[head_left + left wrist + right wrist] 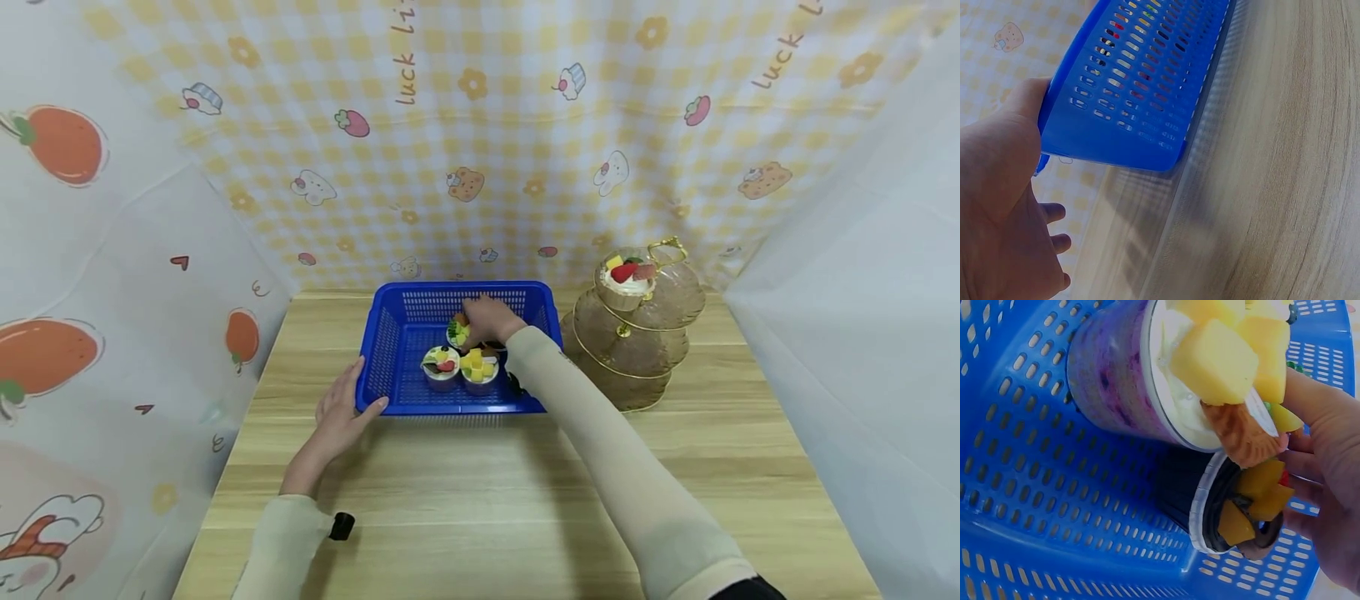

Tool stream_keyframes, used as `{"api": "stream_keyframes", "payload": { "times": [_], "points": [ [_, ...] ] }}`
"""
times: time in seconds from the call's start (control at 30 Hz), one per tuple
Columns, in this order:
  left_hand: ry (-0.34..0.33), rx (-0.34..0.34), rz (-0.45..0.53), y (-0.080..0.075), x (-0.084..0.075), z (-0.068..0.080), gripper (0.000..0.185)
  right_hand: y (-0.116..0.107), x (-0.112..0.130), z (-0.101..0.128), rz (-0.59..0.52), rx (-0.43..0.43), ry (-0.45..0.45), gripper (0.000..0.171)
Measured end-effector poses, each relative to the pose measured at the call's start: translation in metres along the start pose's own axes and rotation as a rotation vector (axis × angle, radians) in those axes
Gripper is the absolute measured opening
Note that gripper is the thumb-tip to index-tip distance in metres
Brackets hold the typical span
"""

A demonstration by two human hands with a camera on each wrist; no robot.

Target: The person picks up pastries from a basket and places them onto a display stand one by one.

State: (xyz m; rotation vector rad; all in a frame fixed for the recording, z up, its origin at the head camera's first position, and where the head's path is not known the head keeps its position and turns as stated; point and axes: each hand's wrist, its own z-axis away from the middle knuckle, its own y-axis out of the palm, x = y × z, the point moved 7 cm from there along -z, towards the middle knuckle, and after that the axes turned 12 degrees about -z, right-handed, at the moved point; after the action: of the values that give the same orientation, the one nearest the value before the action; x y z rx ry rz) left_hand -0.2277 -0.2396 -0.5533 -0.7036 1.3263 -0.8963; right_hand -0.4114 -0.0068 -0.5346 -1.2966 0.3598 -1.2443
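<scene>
My left hand (341,408) holds the front left corner of the blue basket (459,409), its thumb over the front rim and its fingers along the left side. Inside the basket, my right hand (491,319) has its thumb and fingers around a dessert cup (455,332) with green and yellow topping; its fingertips are partly hidden. In front of that cup stand a fruit cup (441,368) with a red piece on cream and a cup with yellow cubes (480,371). The right wrist view shows a dark cup (1200,506) with orange chunks beside the hand.
Right of the basket stands a tiered stand (637,333) of amber plates with gold rims. Another dessert cup (628,283), topped with a strawberry, sits on its top plate. A patterned cloth (465,125) hangs behind the wooden table (465,508).
</scene>
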Motion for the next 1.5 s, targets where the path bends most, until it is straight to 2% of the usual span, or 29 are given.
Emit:
{"api": "stream_keyframes", "payload": {
  "times": [0.23,0.4,0.67,0.97,1.27,1.5],
  "points": [
    [-0.005,0.001,0.002,0.003,0.002,-0.002,0.085,0.005,-0.002,-0.001,0.025,0.011,0.03,0.073],
    [-0.002,-0.005,0.0,0.003,0.002,-0.002,0.084,0.007,-0.004,-0.003,0.014,0.012,0.04,0.066],
    [-0.002,-0.003,0.001,0.004,0.002,-0.001,0.085,0.008,-0.008,-0.002,-0.078,0.006,0.016,0.047],
    [-0.005,0.0,-0.005,0.002,0.002,-0.001,0.084,-0.013,0.002,0.008,-0.237,-0.064,-0.082,0.06],
    [-0.006,0.001,-0.003,0.0,0.001,0.0,0.085,-0.04,0.02,0.024,-0.242,-0.15,-0.181,0.062],
    [0.008,-0.01,0.002,0.001,0.001,-0.001,0.085,-0.044,0.02,0.04,-0.282,-0.197,-0.194,0.069]
  ]
}}
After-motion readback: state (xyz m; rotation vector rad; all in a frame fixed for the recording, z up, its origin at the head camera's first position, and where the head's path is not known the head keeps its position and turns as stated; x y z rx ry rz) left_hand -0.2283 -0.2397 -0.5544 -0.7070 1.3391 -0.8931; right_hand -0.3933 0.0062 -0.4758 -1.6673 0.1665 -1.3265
